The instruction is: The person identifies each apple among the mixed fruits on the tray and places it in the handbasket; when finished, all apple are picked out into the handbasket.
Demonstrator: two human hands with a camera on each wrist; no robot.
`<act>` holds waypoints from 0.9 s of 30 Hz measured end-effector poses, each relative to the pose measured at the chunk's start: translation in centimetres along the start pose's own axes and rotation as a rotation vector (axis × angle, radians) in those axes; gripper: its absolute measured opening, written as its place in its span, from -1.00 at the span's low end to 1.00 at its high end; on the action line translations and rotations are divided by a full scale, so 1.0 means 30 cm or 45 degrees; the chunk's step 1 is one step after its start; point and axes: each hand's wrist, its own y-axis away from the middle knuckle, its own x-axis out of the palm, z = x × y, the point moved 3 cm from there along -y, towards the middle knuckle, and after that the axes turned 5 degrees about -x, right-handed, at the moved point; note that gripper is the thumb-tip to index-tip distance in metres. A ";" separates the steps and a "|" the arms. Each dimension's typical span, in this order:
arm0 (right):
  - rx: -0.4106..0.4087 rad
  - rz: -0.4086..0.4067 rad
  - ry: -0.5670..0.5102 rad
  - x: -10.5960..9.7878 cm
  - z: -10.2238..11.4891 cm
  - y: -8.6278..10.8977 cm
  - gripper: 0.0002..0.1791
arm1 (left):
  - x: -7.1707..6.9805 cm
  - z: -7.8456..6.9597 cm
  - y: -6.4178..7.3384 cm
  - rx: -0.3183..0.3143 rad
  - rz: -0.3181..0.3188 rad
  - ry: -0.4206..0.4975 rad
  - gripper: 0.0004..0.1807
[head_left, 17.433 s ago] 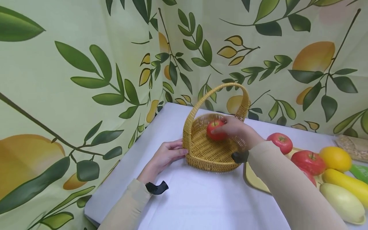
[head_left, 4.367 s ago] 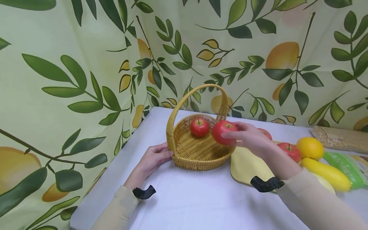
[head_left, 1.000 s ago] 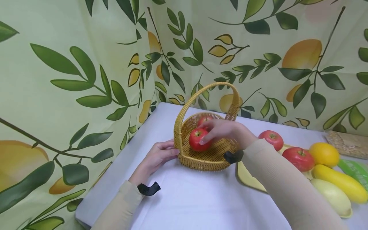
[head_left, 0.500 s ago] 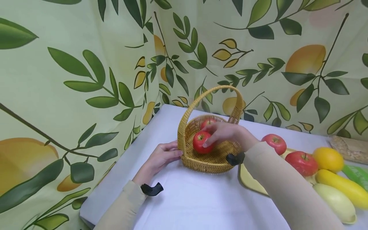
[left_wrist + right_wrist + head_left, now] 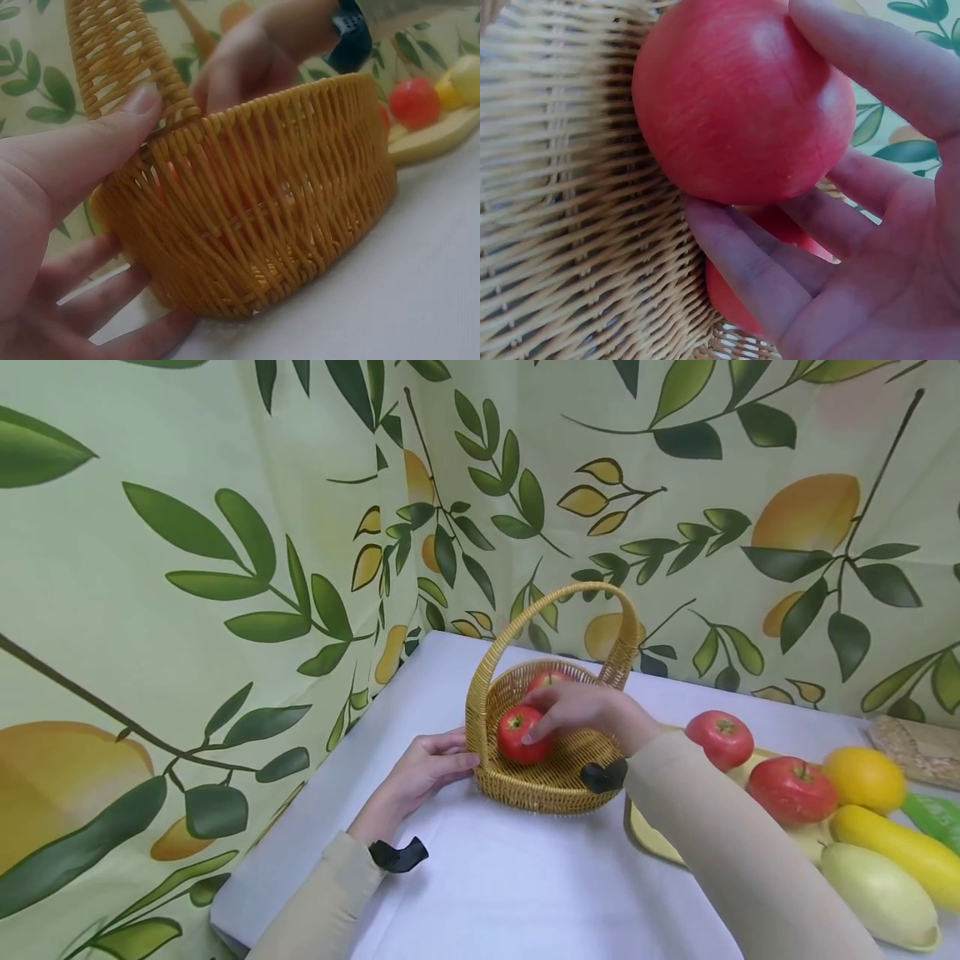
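Observation:
A wicker basket with a tall arched handle stands on the table. Inside it, my right hand holds a red apple near the left wall, thumb on one side and fingers around the other. In the right wrist view this apple sits between thumb and fingertips, close to the woven wall. Behind it a second red apple lies in the basket, partly hidden by the hand. My left hand rests against the basket's left side; its thumb lies at the handle's base, its fingers fairly straight on the weave.
To the right, a yellow tray bears red apples, an orange, a long yellow fruit and a pale melon-like fruit. A green packet and a brown bag lie beyond. Printed cloth hangs behind.
Earlier the right hand put one apple in the basket, then brought a second over the right rim. Within the last second that apple has shifted slightly left; the left hand stays at the basket.

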 end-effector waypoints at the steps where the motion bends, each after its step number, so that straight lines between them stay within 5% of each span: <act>1: -0.004 0.010 -0.017 0.001 0.003 -0.003 -0.14 | 0.001 -0.001 -0.001 0.001 0.004 -0.001 -0.60; 17: 0.029 0.060 -0.256 0.031 0.028 -0.033 -0.19 | -0.004 0.000 -0.005 -0.004 -0.011 -0.012 -0.60; 27: 0.076 -0.005 -0.044 0.029 0.055 -0.025 -0.15 | -0.004 0.001 -0.005 -0.004 -0.007 -0.020 -0.60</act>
